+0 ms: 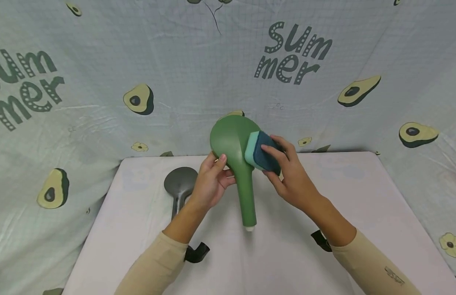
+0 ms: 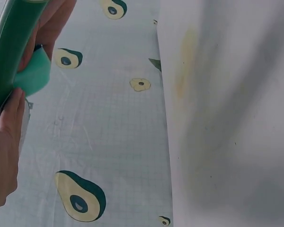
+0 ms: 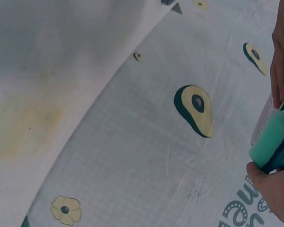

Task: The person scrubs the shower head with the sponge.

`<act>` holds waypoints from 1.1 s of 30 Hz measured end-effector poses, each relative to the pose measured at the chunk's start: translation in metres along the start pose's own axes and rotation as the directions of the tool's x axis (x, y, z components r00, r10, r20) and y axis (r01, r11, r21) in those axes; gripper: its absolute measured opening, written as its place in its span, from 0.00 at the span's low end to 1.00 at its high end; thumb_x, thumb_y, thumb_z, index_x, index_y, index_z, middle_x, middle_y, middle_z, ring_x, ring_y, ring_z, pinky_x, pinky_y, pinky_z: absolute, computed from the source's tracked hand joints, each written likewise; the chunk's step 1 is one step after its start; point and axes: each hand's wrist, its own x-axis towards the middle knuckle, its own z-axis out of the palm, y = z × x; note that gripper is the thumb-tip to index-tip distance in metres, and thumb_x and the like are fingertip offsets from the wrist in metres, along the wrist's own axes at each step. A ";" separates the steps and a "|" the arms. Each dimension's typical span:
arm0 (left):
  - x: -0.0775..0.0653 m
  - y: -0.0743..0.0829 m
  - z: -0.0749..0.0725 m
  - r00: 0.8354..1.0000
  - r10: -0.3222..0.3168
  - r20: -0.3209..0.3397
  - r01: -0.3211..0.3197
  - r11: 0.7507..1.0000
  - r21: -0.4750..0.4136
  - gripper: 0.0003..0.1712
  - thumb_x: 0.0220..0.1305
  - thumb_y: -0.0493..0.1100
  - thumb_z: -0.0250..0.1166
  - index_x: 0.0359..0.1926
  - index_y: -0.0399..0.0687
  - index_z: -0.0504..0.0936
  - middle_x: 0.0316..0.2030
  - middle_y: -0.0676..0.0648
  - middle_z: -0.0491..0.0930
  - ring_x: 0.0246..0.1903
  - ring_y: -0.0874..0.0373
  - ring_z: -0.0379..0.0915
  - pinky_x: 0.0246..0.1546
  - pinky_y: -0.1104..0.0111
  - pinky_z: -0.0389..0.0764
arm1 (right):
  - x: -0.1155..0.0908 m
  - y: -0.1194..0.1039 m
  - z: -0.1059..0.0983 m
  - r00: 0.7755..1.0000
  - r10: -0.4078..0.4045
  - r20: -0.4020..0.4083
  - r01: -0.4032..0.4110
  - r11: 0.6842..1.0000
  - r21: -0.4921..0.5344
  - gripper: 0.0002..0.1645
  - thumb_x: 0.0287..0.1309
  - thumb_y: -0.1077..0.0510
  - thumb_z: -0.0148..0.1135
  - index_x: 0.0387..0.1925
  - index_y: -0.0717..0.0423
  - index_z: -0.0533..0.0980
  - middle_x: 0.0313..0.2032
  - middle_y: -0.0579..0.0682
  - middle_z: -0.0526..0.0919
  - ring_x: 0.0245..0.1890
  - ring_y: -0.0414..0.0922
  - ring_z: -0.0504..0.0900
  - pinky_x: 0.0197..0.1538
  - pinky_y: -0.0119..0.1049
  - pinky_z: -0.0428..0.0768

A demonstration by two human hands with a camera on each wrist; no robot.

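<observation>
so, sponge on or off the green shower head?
On: in the head view, the sponge touches the green shower head with its light-green layer; the right hand grips the dark blue one.

Near the centre of the frame, I'm holding a green shower head (image 1: 240,169) upright, its round end pointing up, its white-tipped handle pointing down. Against its right edge I'm gripping a two-layer sponge (image 1: 258,158), light teal touching, dark blue facing right.

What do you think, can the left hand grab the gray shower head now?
Probably not: the left hand holds the green shower head. The gray one looks near, but that hand likely needs freeing first.
</observation>
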 end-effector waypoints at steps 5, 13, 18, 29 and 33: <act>0.001 0.002 0.006 0.999 0.016 -0.044 -0.018 0.998 -0.056 0.22 0.85 0.43 0.42 0.73 0.42 0.61 0.50 0.49 0.81 0.40 0.55 0.88 0.40 0.62 0.89 | -0.002 -0.005 0.002 0.999 0.030 0.017 -0.031 0.997 0.066 0.46 0.63 0.67 0.69 0.77 0.55 0.57 0.76 0.63 0.54 0.74 0.59 0.62 0.66 0.61 0.75; 0.003 0.006 0.005 0.991 0.054 -0.124 -0.062 0.996 -0.062 0.21 0.85 0.41 0.41 0.72 0.43 0.63 0.49 0.48 0.83 0.40 0.54 0.88 0.40 0.63 0.89 | -0.032 -0.012 0.005 0.972 -0.087 0.219 0.025 0.962 0.270 0.41 0.74 0.55 0.61 0.77 0.59 0.51 0.75 0.62 0.56 0.73 0.55 0.63 0.60 0.60 0.81; 0.002 0.008 0.003 0.993 0.087 -0.077 -0.089 0.996 -0.024 0.22 0.85 0.41 0.43 0.73 0.42 0.62 0.51 0.47 0.83 0.44 0.51 0.89 0.43 0.62 0.89 | -0.047 -0.016 -0.002 0.953 -0.150 0.262 0.078 0.961 0.264 0.35 0.77 0.49 0.56 0.75 0.57 0.56 0.74 0.61 0.58 0.73 0.54 0.65 0.68 0.44 0.78; 0.005 0.003 0.008 0.982 0.088 -0.168 -0.059 0.983 0.173 0.23 0.83 0.41 0.49 0.70 0.33 0.68 0.53 0.42 0.79 0.42 0.58 0.87 0.42 0.65 0.89 | -0.003 -0.020 -0.007 0.965 -0.171 0.200 0.199 0.971 -0.130 0.30 0.75 0.51 0.58 0.75 0.43 0.67 0.75 0.62 0.61 0.72 0.60 0.65 0.67 0.57 0.76; 0.007 0.000 0.011 0.977 0.091 -0.192 -0.045 0.972 0.229 0.22 0.83 0.42 0.51 0.66 0.30 0.72 0.51 0.41 0.81 0.43 0.59 0.88 0.42 0.65 0.89 | 0.017 -0.025 -0.010 0.961 -0.189 0.202 0.235 0.943 -0.237 0.41 0.62 0.64 0.70 0.73 0.40 0.70 0.73 0.63 0.64 0.70 0.63 0.67 0.68 0.58 0.76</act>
